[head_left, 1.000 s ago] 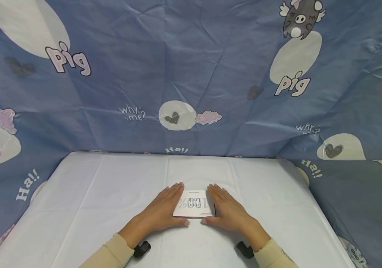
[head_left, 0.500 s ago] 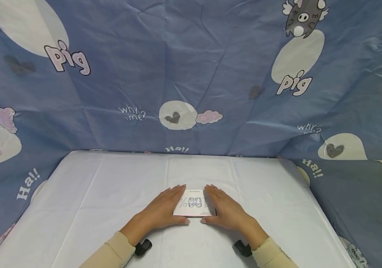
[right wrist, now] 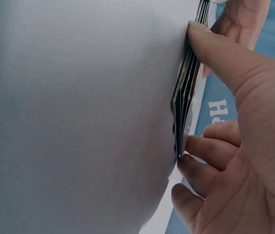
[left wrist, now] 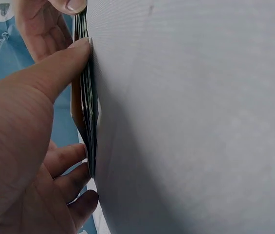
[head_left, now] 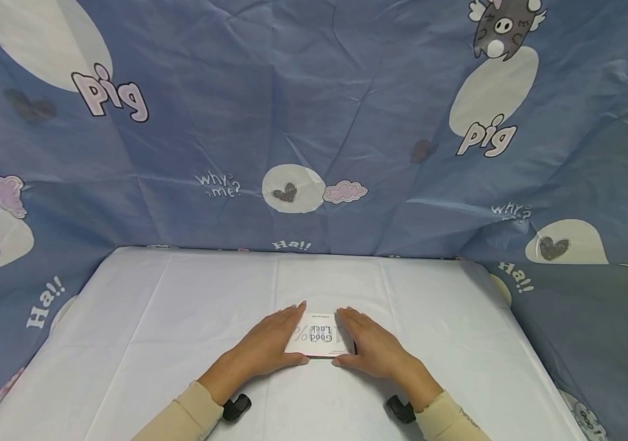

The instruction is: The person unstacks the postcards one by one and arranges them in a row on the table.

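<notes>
A thin stack of cards or folded sheets (head_left: 320, 335) lies on the white table, its white top printed "Good Luck" and "100%", upside down to the person. My left hand (head_left: 266, 340) holds the stack's left side, thumb against the near edge. On the right side my right hand (head_left: 377, 344) grips it the same way, its thumb a short gap from the left one. Several layers show along the edge of the stack (left wrist: 84, 92) in the left wrist view, with dark and light leaves. The right wrist view shows the layered edge (right wrist: 183, 92) slightly spread.
A white cloth (head_left: 181, 318) covers the table. Behind it and along the sides hangs a blue curtain (head_left: 347, 122) with pig drawings and lettering. Black wrist cameras (head_left: 236, 407) sit below the beige sleeves (head_left: 184, 413).
Both hands have drawn slightly inward along the stack. My left thumb has shifted up a little against the near edge. The stack stays in nearly the same place.
</notes>
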Action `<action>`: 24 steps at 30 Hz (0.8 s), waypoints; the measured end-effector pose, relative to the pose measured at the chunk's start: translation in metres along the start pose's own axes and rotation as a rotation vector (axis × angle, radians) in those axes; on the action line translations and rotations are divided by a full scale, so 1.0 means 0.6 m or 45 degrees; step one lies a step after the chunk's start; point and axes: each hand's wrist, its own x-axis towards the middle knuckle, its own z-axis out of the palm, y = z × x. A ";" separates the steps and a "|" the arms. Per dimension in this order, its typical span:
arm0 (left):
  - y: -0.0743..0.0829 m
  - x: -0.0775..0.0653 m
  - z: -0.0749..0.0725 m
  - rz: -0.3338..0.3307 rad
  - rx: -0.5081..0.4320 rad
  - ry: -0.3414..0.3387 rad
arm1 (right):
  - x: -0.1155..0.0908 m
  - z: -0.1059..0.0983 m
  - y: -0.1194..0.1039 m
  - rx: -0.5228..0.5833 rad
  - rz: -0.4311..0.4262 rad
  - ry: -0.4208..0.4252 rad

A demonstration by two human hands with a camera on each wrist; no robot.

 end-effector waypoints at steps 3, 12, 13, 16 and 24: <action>0.000 -0.002 -0.002 -0.020 0.006 -0.003 | 0.001 0.000 -0.003 0.015 0.007 -0.012; -0.003 -0.009 -0.008 -0.030 -0.018 -0.006 | 0.009 0.002 -0.006 0.037 0.014 -0.026; -0.004 -0.010 -0.009 -0.029 -0.020 -0.007 | 0.009 0.002 -0.006 0.041 0.013 -0.025; -0.003 -0.012 -0.009 -0.025 -0.044 -0.013 | 0.006 0.004 -0.005 0.046 0.023 -0.027; -0.006 -0.005 -0.014 0.046 -0.056 0.038 | 0.001 -0.005 -0.005 0.045 0.007 0.026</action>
